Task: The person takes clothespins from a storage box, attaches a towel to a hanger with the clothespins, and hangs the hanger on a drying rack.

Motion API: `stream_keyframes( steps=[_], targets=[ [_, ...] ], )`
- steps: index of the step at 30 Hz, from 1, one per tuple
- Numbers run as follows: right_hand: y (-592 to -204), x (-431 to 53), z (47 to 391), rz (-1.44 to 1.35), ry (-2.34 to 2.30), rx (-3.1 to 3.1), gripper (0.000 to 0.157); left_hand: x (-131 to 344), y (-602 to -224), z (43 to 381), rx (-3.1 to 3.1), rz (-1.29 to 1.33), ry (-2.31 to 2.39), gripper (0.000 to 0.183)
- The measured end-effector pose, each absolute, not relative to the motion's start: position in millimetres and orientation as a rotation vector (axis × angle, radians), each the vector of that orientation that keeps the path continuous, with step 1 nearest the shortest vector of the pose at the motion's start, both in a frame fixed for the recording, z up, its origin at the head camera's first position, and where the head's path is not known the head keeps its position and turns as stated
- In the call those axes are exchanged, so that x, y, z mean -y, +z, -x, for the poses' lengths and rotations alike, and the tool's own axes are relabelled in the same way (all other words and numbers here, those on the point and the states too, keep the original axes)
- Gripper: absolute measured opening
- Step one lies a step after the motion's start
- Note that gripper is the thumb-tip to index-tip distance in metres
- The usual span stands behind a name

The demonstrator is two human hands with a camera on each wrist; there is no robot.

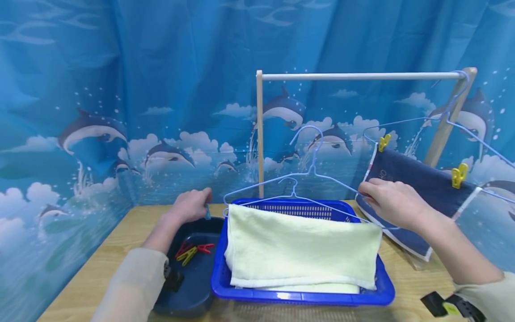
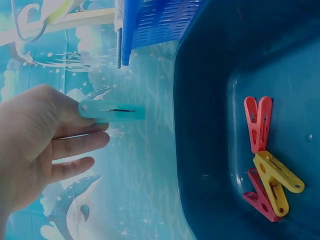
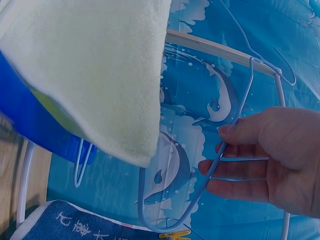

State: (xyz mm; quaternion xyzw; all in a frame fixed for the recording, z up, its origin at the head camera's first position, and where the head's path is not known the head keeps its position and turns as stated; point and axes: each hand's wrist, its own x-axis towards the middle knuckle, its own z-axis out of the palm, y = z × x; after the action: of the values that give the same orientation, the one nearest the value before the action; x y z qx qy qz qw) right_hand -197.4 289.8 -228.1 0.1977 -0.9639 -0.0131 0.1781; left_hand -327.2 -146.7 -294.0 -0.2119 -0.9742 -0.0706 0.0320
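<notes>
My left hand [image 1: 191, 205] pinches a light-blue clothespin [image 2: 111, 111] between thumb and fingertips, above the far end of a dark tub [image 1: 193, 308]. In the left wrist view its other fingers are loosely bent. My right hand [image 1: 392, 202] grips one side of a blue wire hanger [image 1: 312, 156], thumb and fingers around the wire. A pale yellow towel [image 1: 303, 250] is draped over that hanger's bottom bar, in front of and above the blue basket [image 1: 219, 273]. Red clothespins [image 2: 259, 120] and a yellow clothespin [image 2: 275, 177] lie in the tub.
A second, smaller-looking hanger [image 1: 293, 188] shows behind the towel. At right, a rack [image 1: 362, 76] bears a hanger with a dark blue cloth [image 1: 418, 179], fixed by yellow clothespins [image 1: 458, 175]. A dolphin-print curtain [image 1: 193, 89] stands behind the wooden table [image 1: 108, 250].
</notes>
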Motion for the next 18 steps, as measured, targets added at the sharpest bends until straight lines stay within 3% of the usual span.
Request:
stream_keyframes(
  steps=[18],
  targets=[
    [-228.7,-289.4,197.5,-0.565,-0.045,2.741,0.011,145.2,-292.0,329.1,3.018,0.77,-0.2,0.022]
  ],
)
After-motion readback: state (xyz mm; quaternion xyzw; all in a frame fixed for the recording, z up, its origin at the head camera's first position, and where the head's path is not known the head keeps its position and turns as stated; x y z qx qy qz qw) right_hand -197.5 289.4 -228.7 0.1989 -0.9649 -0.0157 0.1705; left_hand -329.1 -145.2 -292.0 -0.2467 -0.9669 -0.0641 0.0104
